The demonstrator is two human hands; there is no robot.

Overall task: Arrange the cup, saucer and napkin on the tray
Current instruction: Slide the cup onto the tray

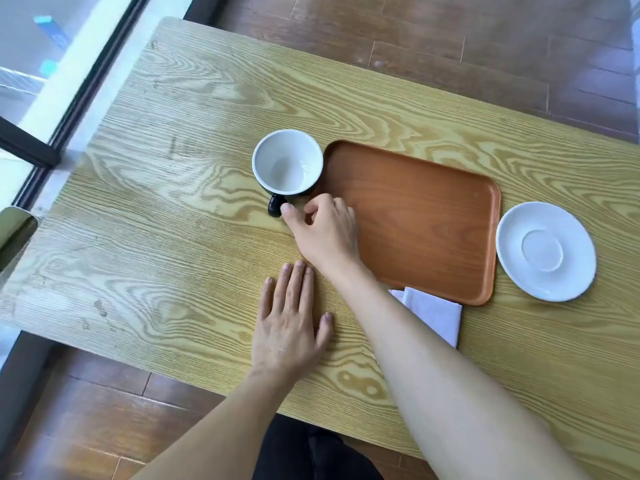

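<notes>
Cup: upright, empty, on the table just off the tray's left edge, apparently touching it; dark handle turned toward the near edge of the table.

Tray: bare, mid-table, nothing loaded.

Saucer: on the table just beyond the tray's right edge, not on it.

Napkin: folded, at the tray's near edge, partly hidden under the right forearm; contact with the tray not determinable.

Right hand: reaching across the tray's near-left corner, thumb at the handle, fingers curled beside it; closing, not yet clamped on anything as far as visible.

Left hand: flat, fingers spread, resting on the table near its near edge, holding nothing.

Progress, as judged: no item placed. Remaining: saucer onto tray, cup onto saucer, napkin alongside. Current step likely cup pickup by the handle.
</notes>
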